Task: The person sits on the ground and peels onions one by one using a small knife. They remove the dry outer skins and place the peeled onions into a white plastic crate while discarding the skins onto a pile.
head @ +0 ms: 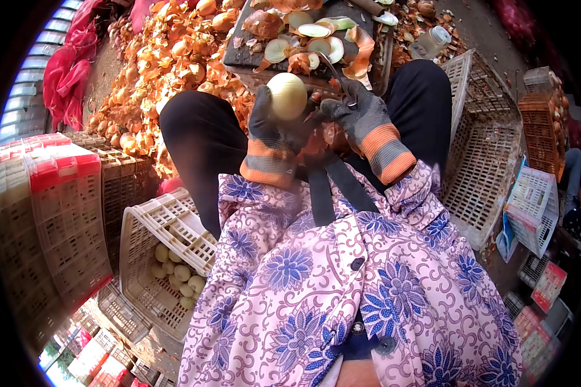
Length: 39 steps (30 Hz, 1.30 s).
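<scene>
A pale peeled onion [287, 96] is gripped in my left hand [271, 126], which wears a dark coated work glove with an orange and grey cuff. My right hand [363, 111], gloved alike, is closed around a tool with a thin curved metal blade [330, 66], its handle mostly hidden by the fingers. Just beyond both hands is a dark board [252, 48] on a crate, strewn with cut onion ends [314, 30] and brown peel [363, 53]. Some reddish-brown skins lie below the hands, between my knees.
Unpeeled onions and loose skins [174, 63] form a heap at upper left. A plastic crate [140, 242] at lower left holds peeled onions [181, 273]. Another crate [484, 169] stands at my right, near a lidded clear jar [431, 42]. Stacked crates [68, 213] rise at far left.
</scene>
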Tool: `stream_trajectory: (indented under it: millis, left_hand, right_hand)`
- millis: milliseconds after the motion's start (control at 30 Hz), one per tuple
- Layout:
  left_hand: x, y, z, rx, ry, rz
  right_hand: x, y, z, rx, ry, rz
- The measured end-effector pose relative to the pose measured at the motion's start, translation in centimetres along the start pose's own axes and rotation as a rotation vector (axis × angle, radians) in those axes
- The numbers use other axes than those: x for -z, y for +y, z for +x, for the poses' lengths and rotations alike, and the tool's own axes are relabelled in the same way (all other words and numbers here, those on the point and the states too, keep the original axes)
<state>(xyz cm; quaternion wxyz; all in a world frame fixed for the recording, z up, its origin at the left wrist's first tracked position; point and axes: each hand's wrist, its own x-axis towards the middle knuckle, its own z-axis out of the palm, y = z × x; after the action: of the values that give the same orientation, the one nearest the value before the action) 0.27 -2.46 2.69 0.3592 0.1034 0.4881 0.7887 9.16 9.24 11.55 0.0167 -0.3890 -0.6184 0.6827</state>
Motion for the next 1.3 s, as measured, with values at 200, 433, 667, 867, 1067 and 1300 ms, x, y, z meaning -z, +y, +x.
stream_trajectory:
  millis: [200,433,667,867,1067,1300]
  left_hand:
    - [1.3,-0.9,1.9,0.02,-0.16,0.094]
    - [-4.7,7.9,-3.3,0.314,-0.016,-0.229]
    - [-4.0,6.2,-2.9,0.262,0.08,0.013]
    - [-4.2,6.0,-3.0,0.21,0.187,0.192]
    - [-2.6,5.3,-3.1,0.279,0.161,0.209]
    - [-0.3,4.1,-3.4,0.409,0.027,-0.048]
  right_hand:
    - [-0.6,2.9,1.4,-0.054,-0.06,0.313]
    - [1.6,2.1,0.5,0.284,0.132,-0.297]
    - [0.8,4.0,-1.3,0.407,0.027,-0.713]
    - [0.4,4.0,-0.6,0.286,-0.043,-0.904]
    - [0.2,5.8,0.1,0.275,-0.007,-0.922]
    - [-0.7,7.0,0.9,0.269,-0.025,-0.831]
